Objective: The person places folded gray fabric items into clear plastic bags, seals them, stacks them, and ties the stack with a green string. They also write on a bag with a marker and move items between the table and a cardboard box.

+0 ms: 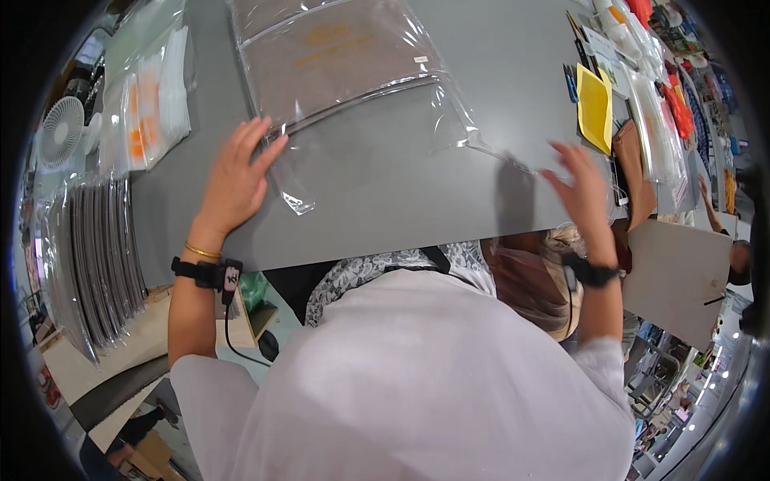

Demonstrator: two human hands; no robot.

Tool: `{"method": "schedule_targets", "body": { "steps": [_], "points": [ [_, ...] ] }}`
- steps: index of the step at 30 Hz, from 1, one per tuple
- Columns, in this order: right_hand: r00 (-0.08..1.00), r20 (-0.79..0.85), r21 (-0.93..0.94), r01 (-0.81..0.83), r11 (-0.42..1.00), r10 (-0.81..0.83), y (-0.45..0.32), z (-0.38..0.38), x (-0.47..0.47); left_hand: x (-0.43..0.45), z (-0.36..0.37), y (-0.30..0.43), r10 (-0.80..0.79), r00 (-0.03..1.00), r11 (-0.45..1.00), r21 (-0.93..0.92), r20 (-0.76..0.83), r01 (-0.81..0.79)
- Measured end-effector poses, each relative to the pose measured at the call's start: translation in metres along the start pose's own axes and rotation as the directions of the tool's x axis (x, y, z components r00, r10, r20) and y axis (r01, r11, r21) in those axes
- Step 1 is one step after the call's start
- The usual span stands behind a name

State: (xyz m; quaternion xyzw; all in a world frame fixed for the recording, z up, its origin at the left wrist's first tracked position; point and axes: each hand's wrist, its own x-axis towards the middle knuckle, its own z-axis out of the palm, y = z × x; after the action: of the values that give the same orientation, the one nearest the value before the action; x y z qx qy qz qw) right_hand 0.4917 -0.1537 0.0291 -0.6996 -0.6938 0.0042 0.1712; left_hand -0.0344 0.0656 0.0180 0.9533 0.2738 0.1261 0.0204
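Note:
A clear plastic bag (pixel 445 114) lies on the grey table (pixel 373 198), with a flat taupe item (pixel 337 78) inside that bears orange print and a small white label. The bag's clear lower part extends below the item towards the table's front edge. My left hand (pixel 237 174) rests its fingertips at the item's lower left corner, on or beside the film; it grips nothing. To the right, my right hand (pixel 574 180) is raised with its fingers apart, slightly blurred, near a thin strip of film trailing from the bag. Whether it touches that strip I cannot tell.
Stacked bagged taupe items (pixel 99 258) stand at the left, below a pile of plastic bags (pixel 150 102) and a white fan (pixel 62 132). A yellow paper piece (pixel 594 108), pens and a brown pouch (pixel 634 168) lie at the right. Part of another person shows far right.

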Motion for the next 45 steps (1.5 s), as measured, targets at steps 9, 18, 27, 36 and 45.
{"method": "schedule_targets", "body": {
  "steps": [9,18,27,36,45],
  "points": [
    [0.961,0.16,-0.797,-0.009,0.603,0.226,-0.001,-0.006,0.063,0.008,0.014,0.026,0.022,0.997,0.998,0.055,0.079,-0.027],
    [0.941,0.309,-0.379,-0.011,0.925,0.138,-0.029,0.031,0.044,-0.002,0.022,0.017,-0.004,1.0,0.999,0.053,-0.03,0.006],
    [0.972,0.081,-0.067,0.225,0.972,-0.22,-0.044,0.068,0.049,-0.009,0.019,0.018,-0.045,0.992,0.999,-0.031,-0.116,0.041],
    [0.924,0.281,-0.785,0.066,0.616,0.258,-0.01,-0.026,0.052,-0.015,0.015,0.018,-0.097,0.98,0.991,-0.105,-0.172,0.079],
    [0.698,0.037,-0.036,0.716,0.697,-0.715,-0.074,0.084,0.165,-0.013,0.01,0.011,-0.166,0.966,0.955,-0.276,-0.199,0.108]
  ]
}}
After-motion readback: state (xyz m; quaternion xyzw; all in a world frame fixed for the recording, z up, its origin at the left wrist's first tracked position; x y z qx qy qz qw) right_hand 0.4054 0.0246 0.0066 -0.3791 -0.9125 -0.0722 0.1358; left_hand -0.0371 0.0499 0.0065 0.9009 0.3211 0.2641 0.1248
